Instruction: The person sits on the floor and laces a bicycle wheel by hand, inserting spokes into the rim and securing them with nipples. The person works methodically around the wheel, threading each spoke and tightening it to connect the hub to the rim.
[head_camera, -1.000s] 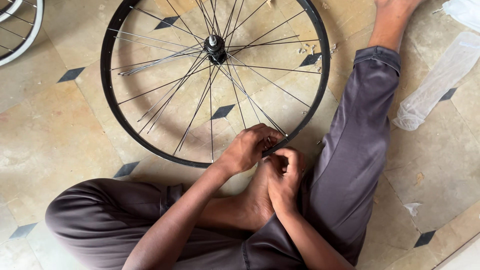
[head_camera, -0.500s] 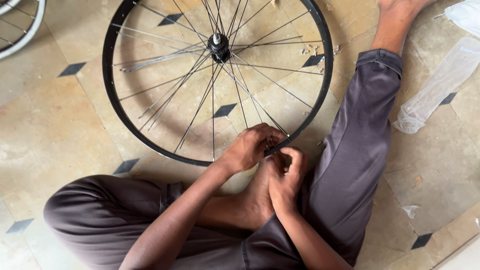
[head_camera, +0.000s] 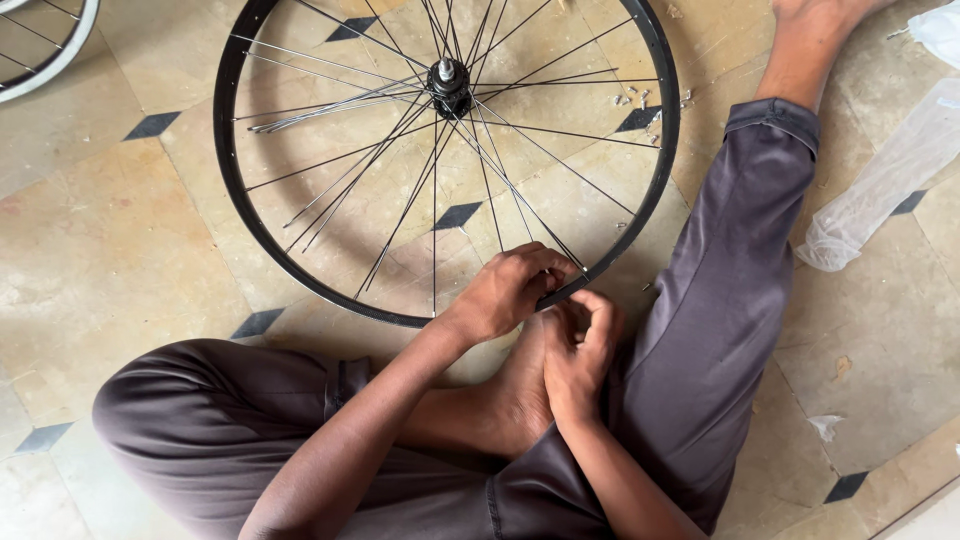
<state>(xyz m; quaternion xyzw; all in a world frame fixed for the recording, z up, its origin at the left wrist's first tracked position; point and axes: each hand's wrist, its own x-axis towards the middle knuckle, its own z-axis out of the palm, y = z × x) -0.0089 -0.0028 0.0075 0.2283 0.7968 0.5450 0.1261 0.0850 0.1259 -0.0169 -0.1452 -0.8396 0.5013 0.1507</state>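
Gripping black spoked wheel rim (head_camera: 300, 285), 2 hands

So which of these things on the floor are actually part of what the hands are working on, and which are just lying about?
In use:
left hand gripping the black wheel rim
right hand at the rim's near edge
spokes and hub

Lying about:
clear plastic bag
second wheel, top left
small metal bits past the rim
paper scrap
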